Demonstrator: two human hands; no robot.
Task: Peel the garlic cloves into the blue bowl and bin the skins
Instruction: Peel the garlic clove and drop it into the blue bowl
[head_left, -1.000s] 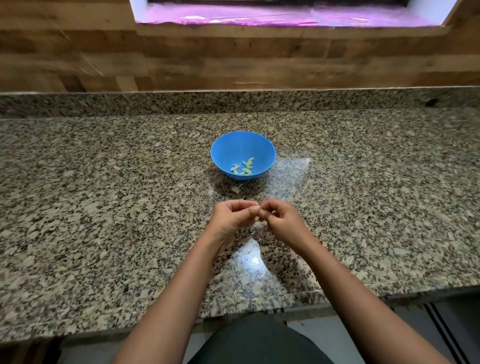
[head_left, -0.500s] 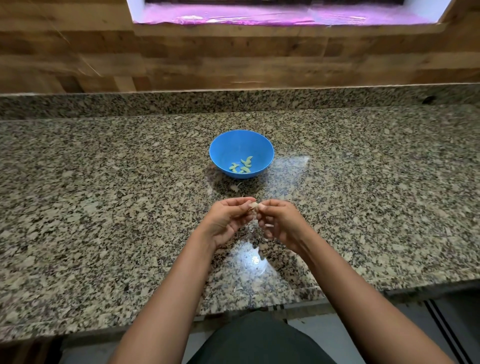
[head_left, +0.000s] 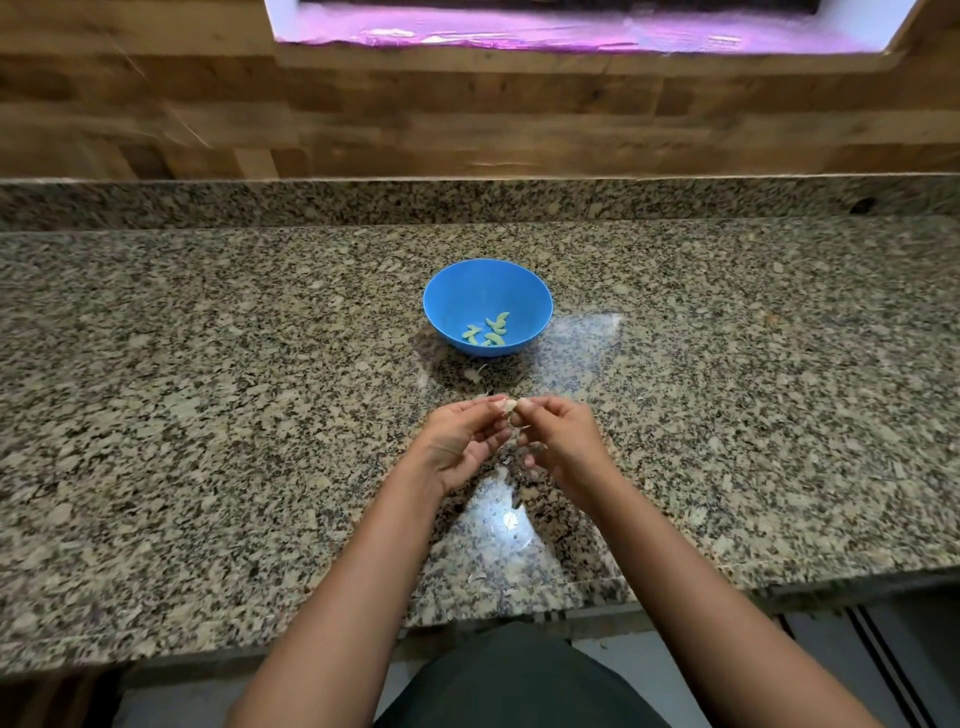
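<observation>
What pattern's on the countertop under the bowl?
The countertop is speckled granite with beige, grey and black flecks. It shows best in the head view.

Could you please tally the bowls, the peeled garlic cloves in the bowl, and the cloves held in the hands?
Round blue plastic bowl: 1
Pale peeled garlic cloves in the bowl: about 4, as they overlap
Small pale garlic clove pinched between the left hand and the right hand: 1
Total: about 6
</observation>
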